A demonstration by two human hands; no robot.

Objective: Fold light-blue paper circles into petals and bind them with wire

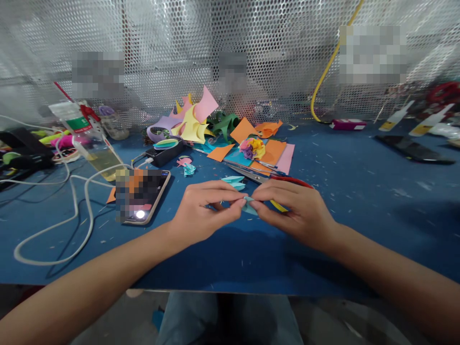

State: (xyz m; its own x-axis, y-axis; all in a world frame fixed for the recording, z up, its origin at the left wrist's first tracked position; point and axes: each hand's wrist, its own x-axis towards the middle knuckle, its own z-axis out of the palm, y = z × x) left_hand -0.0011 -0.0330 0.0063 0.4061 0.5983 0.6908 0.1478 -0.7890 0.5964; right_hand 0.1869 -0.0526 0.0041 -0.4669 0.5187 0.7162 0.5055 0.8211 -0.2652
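Note:
Between the fingertips of both hands is a small light-blue piece of paper (pixel 249 207). My left hand (pixel 210 208) pinches its left side, and my right hand (pixel 296 211) pinches its right side. Part of the piece is hidden by the fingers. Just behind them lie folded light-blue paper pieces (pixel 234 182). Scissors (pixel 247 172) with red handles rest behind my right hand, which partly covers them. Farther back sits a crumpled paper flower (pixel 253 148) in yellow, pink and purple. A crumpled light-blue scrap (pixel 189 169) lies to the left.
Cut coloured paper (pixel 194 122) is heaped against the perforated metal wall (pixel 172 43). At left are a phone (pixel 154 201), white cable (pixel 88 211), black power bank (pixel 165 152) and bottle (pixel 97 153). Glue bottles (pixel 395 117) and a dark phone (pixel 413 149) lie at right.

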